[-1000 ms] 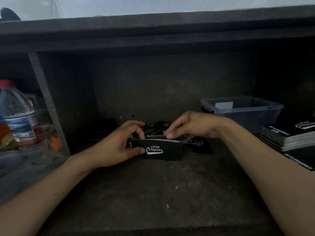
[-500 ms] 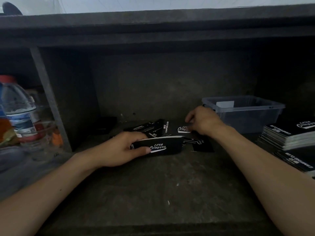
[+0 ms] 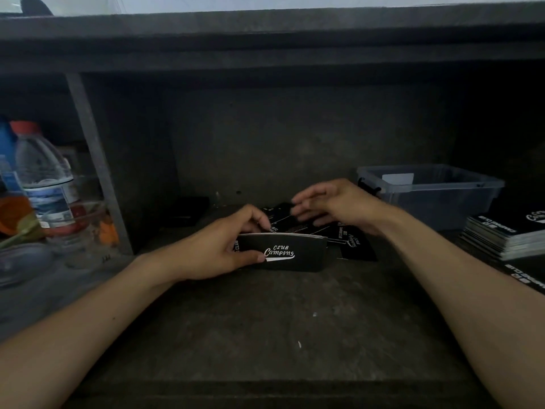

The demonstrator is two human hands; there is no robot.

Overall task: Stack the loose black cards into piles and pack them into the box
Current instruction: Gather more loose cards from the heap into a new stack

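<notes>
Partly complete: cards in hand, none seen boxed

**Status.** The left hand is clamped on a thin pile of black rectangular cards with white "Club Camping" script. The thumb is on the near face and the fingers curl over the top edge. The pile is held on edge, low over the shelf. The right hand hovers over the scatter behind the pile, fingers reaching left. That hand is blurred, so I cannot tell whether it pinches a card.

**Progress.** A scatter of loose black cards lies flat on the shelf, just behind and to the right of the held pile. A squared stack of the same cards sits at the right edge, with further cards lying in front of it. The translucent grey plastic box stands at the right rear with its lid off. Only a pale slip shows in it, and no black cards can be made out inside. Judgement: gathering is well under way and packing has not begun. The scatter, the held pile and the right-hand stack are all left to box.

**Premises.** The work surface is a dark grey, scuffed shelf board in a dim recess. A grey upright divider bounds the left. Beyond it stands a clear plastic water bottle with a red cap.
</notes>
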